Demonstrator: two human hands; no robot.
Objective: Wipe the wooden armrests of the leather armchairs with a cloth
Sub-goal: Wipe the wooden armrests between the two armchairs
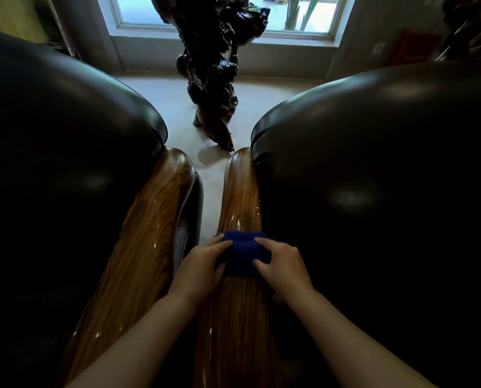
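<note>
Two dark leather armchairs stand side by side, the left armchair (pixel 60 152) and the right armchair (pixel 373 169). Each has a glossy striped wooden armrest facing the narrow gap between them. A folded blue cloth (pixel 243 252) lies across the right chair's armrest (pixel 240 191), about halfway along it. My left hand (pixel 202 263) grips the cloth's left side and my right hand (pixel 282 264) presses on its right side. The left chair's armrest (pixel 146 233) is bare and shiny.
A tall dark gnarled wooden sculpture (pixel 216 74) stands on the pale tiled floor (pixel 174 107) just beyond the armrests, below a bright window (pixel 138 12). A red box (pixel 412 49) sits against the wall at the far right.
</note>
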